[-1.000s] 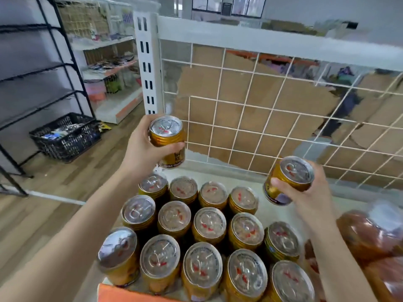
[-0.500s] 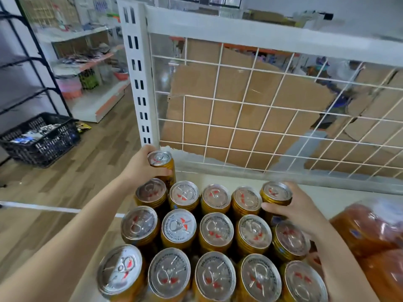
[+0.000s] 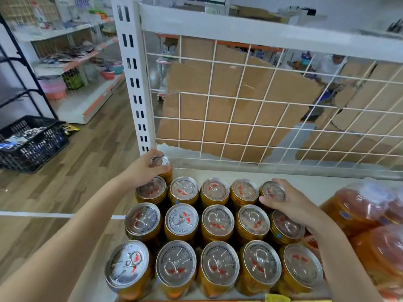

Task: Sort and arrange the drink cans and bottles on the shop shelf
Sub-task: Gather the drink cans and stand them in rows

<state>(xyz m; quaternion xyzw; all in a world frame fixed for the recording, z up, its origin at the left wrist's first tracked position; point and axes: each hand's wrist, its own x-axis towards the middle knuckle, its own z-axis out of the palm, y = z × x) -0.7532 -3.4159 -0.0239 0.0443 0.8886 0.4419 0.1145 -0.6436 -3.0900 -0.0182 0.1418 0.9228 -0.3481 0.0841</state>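
Several gold drink cans with silver pull-tab lids (image 3: 182,219) stand in neat rows on the white shelf (image 3: 305,182). My left hand (image 3: 141,171) grips one gold can (image 3: 160,162) at the back left corner, behind the rows, next to the shelf upright. My right hand (image 3: 287,203) holds another gold can (image 3: 273,190) at the right end of the back row, its fingers curled round the can's side.
A white wire grid panel (image 3: 239,118) backed with cardboard closes the shelf behind the cans. Shrink-wrapped orange packs (image 3: 366,216) lie on the right. A black crate (image 3: 30,144) sits on the wooden floor at left. A person stands beyond the grid.
Both hands came down from the air with their cans. The left can now stands at the back left corner, the right can at the right end of the back row.
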